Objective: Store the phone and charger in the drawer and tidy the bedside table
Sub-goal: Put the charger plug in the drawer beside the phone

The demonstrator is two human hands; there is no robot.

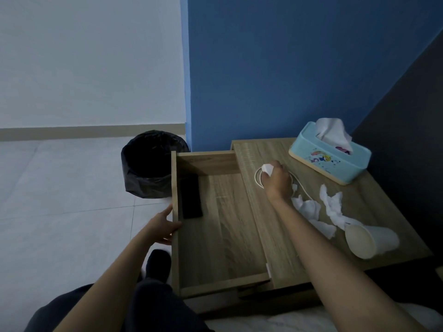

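The right hand (275,180) is gripping the white charger (267,169), with its cable (257,182) looping on the bedside table (263,149). The open drawer (215,286) is lying at the hand's 9 o'clock, with the phone (190,200) inside it, pointing 12 to 6. The left hand (165,226) is resting straight-fingered against the drawer front.

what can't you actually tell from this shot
All in the head view:
- Charger: the right hand gripping it covers most of the plug and part of the cable coil.
- Left hand: it lies against the front of the drawer; whether it grips or only touches is unclear.
- Phone: too dark to tell which face is up.
- Bin: black inside, so any contents are unseen.
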